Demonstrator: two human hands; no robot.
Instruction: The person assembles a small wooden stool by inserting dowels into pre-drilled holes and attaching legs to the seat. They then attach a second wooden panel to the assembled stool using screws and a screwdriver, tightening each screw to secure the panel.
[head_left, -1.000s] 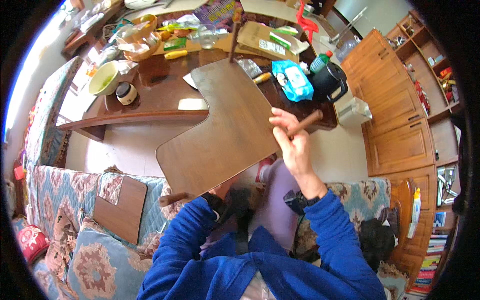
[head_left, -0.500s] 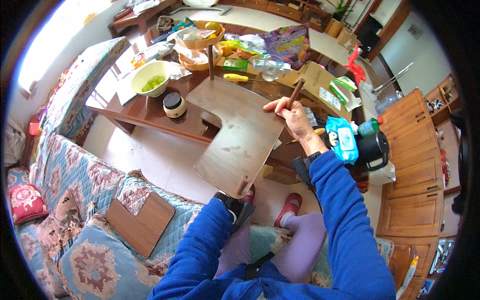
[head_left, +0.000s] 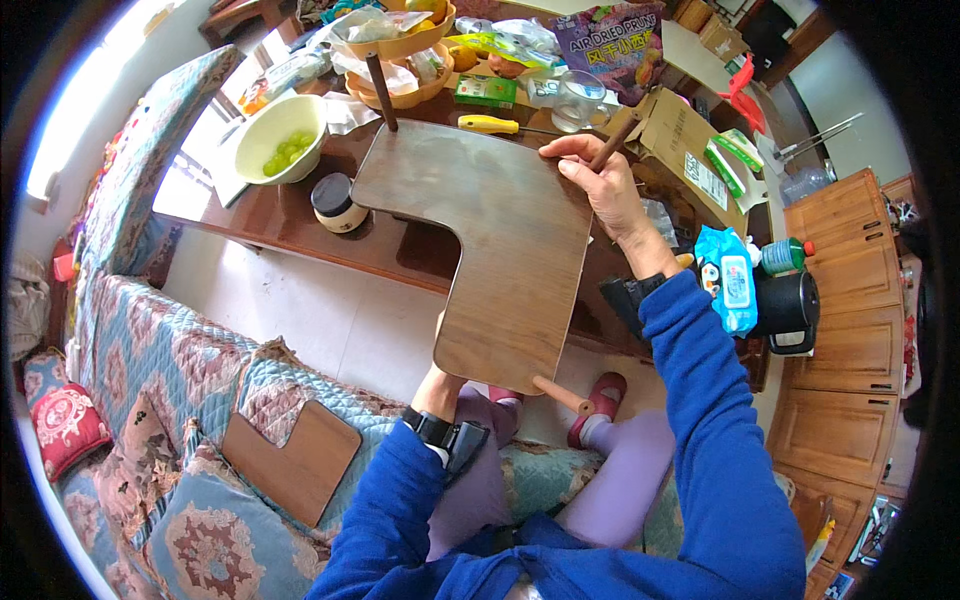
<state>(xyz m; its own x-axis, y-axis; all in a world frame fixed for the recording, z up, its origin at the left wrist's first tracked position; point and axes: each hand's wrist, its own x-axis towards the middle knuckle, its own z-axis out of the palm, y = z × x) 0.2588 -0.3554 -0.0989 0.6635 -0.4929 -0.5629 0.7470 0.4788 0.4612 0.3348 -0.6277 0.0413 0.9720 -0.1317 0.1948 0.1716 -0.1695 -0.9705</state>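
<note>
I hold an L-shaped brown wooden board (head_left: pixel 520 260) over the gap between the coffee table and the sofa. Round wooden pegs stand at its corners: a dark far-left peg (head_left: pixel 381 92), a far-right peg (head_left: pixel 614 141) and a lighter near peg (head_left: pixel 563 394) leaning out to the right. My right hand (head_left: pixel 606 190) grips the far-right corner beside its peg, thumb and fingers at the edge. My left hand (head_left: pixel 437 388) supports the near-left corner from below; its fingers are mostly hidden under the wood. A second L-shaped board (head_left: pixel 293 462) lies flat on the sofa.
On the coffee table (head_left: pixel 230 222) stand a bowl of green grapes (head_left: pixel 282 140), a dark-lidded jar (head_left: pixel 338 204), a yellow-handled screwdriver (head_left: pixel 488 124), a glass mug (head_left: pixel 578 100) and a cardboard box (head_left: pixel 680 150). Blue wipes (head_left: pixel 728 280) and a black kettle (head_left: pixel 787 308) sit at the right.
The board has tilted, its near end swinging right and its near peg now pointing outward. My left hand shows more at the near-left corner. My right hand keeps hold of the far-right corner.
</note>
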